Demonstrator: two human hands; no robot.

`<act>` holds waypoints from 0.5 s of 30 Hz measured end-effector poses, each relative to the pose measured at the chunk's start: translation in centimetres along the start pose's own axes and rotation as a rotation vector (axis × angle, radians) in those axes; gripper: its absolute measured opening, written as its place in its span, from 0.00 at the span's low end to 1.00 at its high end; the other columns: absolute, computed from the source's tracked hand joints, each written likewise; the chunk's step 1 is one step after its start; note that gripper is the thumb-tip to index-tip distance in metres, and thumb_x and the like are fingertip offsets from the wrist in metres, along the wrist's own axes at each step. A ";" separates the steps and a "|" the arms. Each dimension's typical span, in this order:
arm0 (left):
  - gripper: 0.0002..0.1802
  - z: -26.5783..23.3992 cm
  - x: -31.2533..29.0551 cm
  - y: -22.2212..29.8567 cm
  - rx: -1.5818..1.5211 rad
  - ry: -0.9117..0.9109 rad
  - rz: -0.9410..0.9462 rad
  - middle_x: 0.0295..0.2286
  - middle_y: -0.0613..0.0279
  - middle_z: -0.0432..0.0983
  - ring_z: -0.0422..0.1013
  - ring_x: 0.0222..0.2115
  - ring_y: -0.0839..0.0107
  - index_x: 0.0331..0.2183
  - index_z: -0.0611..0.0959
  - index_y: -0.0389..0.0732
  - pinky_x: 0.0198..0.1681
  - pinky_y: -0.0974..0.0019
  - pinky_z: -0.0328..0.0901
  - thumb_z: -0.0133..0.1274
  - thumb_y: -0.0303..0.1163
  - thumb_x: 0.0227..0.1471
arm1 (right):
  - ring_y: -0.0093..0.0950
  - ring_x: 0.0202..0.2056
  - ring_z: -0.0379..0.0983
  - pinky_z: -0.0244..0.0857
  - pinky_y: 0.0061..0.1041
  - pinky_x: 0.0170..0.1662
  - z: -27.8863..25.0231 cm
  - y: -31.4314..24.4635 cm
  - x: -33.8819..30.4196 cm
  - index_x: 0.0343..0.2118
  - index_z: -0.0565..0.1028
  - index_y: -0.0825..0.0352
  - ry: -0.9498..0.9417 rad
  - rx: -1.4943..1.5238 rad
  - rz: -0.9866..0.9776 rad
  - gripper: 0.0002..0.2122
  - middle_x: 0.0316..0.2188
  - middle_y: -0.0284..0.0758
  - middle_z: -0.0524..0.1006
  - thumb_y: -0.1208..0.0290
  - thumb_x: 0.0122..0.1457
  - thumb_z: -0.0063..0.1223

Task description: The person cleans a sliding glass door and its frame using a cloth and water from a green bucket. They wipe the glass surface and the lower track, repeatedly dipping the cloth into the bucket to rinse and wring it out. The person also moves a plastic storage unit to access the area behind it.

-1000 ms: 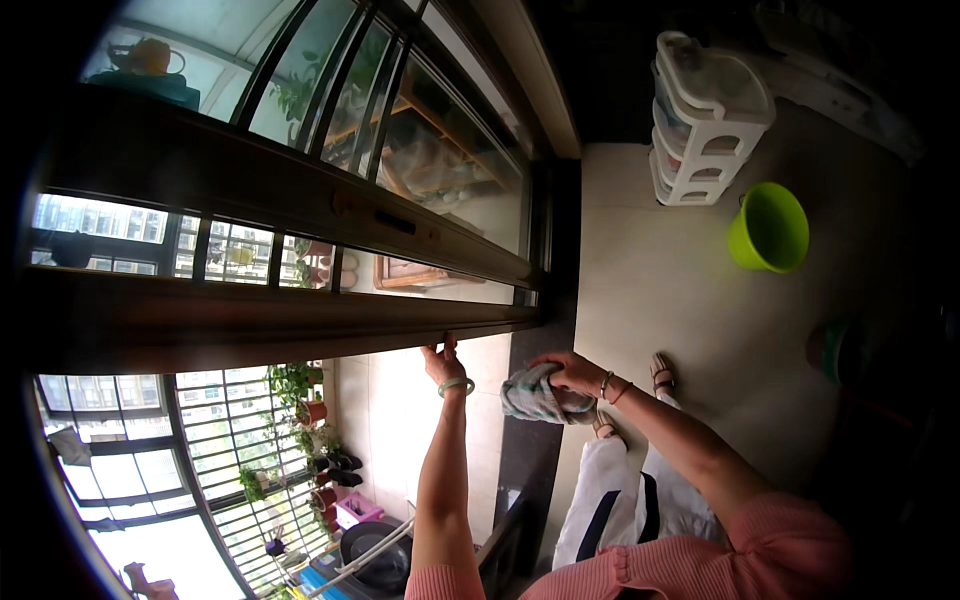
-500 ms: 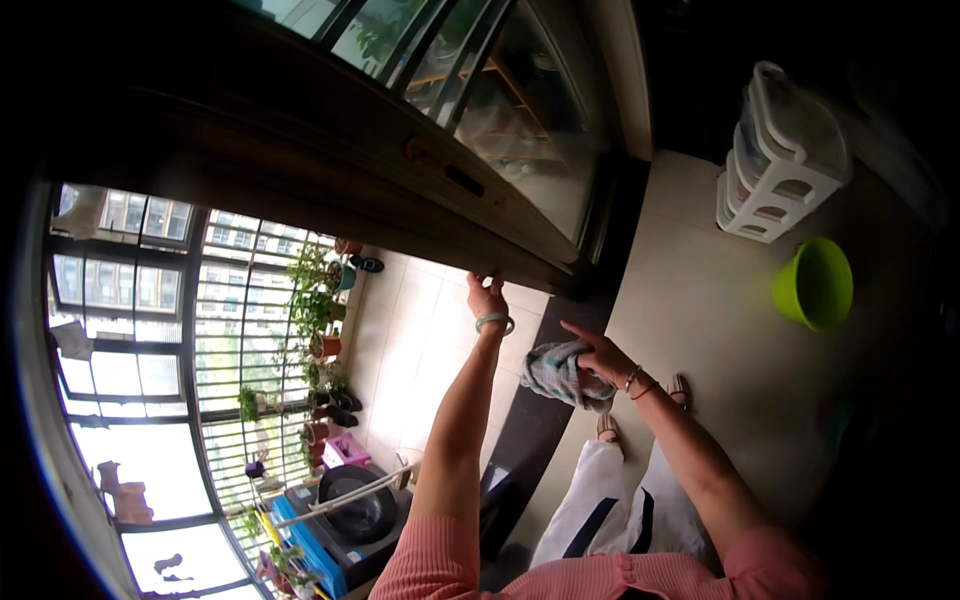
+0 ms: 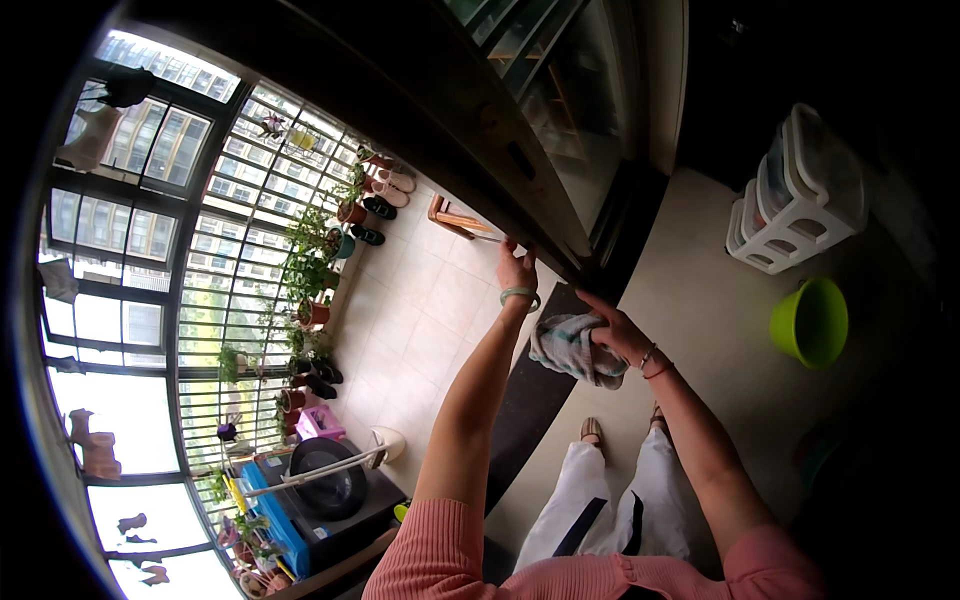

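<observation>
Head view: our left hand (image 3: 516, 270) grips the dark sliding-door frame (image 3: 470, 120), fingers curled on its edge; our right hand (image 3: 620, 335) has fingers clamped on a grey cloth (image 3: 572, 348) just right of the frame, near the floor track. Wiping step looks under way, w/ cloth needing pressing onto the frame next. Green bucket (image 3: 810, 322) sits far right.

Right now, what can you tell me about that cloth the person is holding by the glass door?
The cloth looks like a soft, crumpled rag, grey-blue with paler patches. It is bunched into a loose wad, its folds hanging down a little. The right hand holds it from the right side, fingers pressed into the fabric. It sits above the dark door track, just below the left hand, which rests on the door frame. Whether it is wet cannot be told.
</observation>
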State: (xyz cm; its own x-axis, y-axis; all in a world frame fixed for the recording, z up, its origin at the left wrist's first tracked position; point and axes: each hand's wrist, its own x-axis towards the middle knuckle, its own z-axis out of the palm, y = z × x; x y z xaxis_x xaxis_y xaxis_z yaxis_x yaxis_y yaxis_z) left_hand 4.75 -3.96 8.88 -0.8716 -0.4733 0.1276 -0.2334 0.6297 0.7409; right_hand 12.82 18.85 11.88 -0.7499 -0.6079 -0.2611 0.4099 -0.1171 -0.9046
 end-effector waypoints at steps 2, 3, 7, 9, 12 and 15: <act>0.26 0.6 -0.1 0.7 -0.026 -0.053 -0.012 0.44 0.47 0.72 0.74 0.38 0.54 0.48 0.66 0.36 0.39 0.58 0.67 0.56 0.30 0.48 | 0.17 0.28 0.61 0.60 0.15 0.31 0.0 0.4 -0.1 0.61 0.58 0.63 0.014 0.028 0.017 0.34 0.31 0.28 0.67 0.79 0.45 0.46; 0.26 0.9 -0.2 0.9 -0.037 -0.082 -0.015 0.45 0.47 0.71 0.74 0.38 0.55 0.48 0.65 0.36 0.38 0.59 0.67 0.55 0.29 0.48 | 0.18 0.29 0.62 0.60 0.15 0.33 0.2 0.4 -0.3 0.61 0.58 0.63 0.012 0.044 0.032 0.34 0.31 0.28 0.68 0.79 0.45 0.45; 0.24 1.9 0.0 1.1 -0.108 -0.052 0.103 0.41 0.46 0.71 0.73 0.38 0.57 0.46 0.63 0.35 0.39 0.61 0.67 0.52 0.22 0.46 | 0.18 0.31 0.64 0.61 0.15 0.37 0.7 1.1 -0.4 0.61 0.59 0.62 0.012 0.122 0.067 0.33 0.31 0.28 0.70 0.79 0.46 0.45; 0.22 2.3 0.5 0.9 -0.096 -0.066 0.075 0.38 0.44 0.72 0.71 0.38 0.49 0.45 0.64 0.37 0.40 0.55 0.65 0.50 0.23 0.47 | 0.18 0.31 0.65 0.61 0.15 0.37 1.0 1.5 -0.4 0.61 0.59 0.62 0.014 0.156 0.065 0.33 0.32 0.28 0.70 0.79 0.46 0.45; 0.19 2.5 1.1 0.3 -0.047 -0.093 0.052 0.34 0.38 0.73 0.68 0.39 0.38 0.44 0.64 0.38 0.41 0.49 0.61 0.50 0.30 0.51 | 0.18 0.33 0.65 0.62 0.16 0.39 1.1 2.6 0.0 0.61 0.59 0.62 -0.009 0.202 0.069 0.32 0.34 0.29 0.71 0.79 0.47 0.45; 0.16 3.0 1.2 0.4 -0.039 -0.097 0.044 0.37 0.40 0.73 0.68 0.41 0.41 0.43 0.66 0.37 0.42 0.52 0.61 0.49 0.26 0.52 | 0.18 0.33 0.66 0.62 0.16 0.39 0.7 3.7 0.2 0.60 0.59 0.63 -0.026 0.194 0.061 0.33 0.33 0.29 0.71 0.81 0.47 0.45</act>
State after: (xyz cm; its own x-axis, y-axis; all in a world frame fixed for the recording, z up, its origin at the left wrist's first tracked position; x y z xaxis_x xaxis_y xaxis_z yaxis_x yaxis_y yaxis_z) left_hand 2.32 -2.38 7.38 -0.9189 -0.3822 0.0975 -0.1787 0.6236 0.7611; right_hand 14.50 17.77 8.72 -0.7078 -0.6382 -0.3028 0.5486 -0.2266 -0.8048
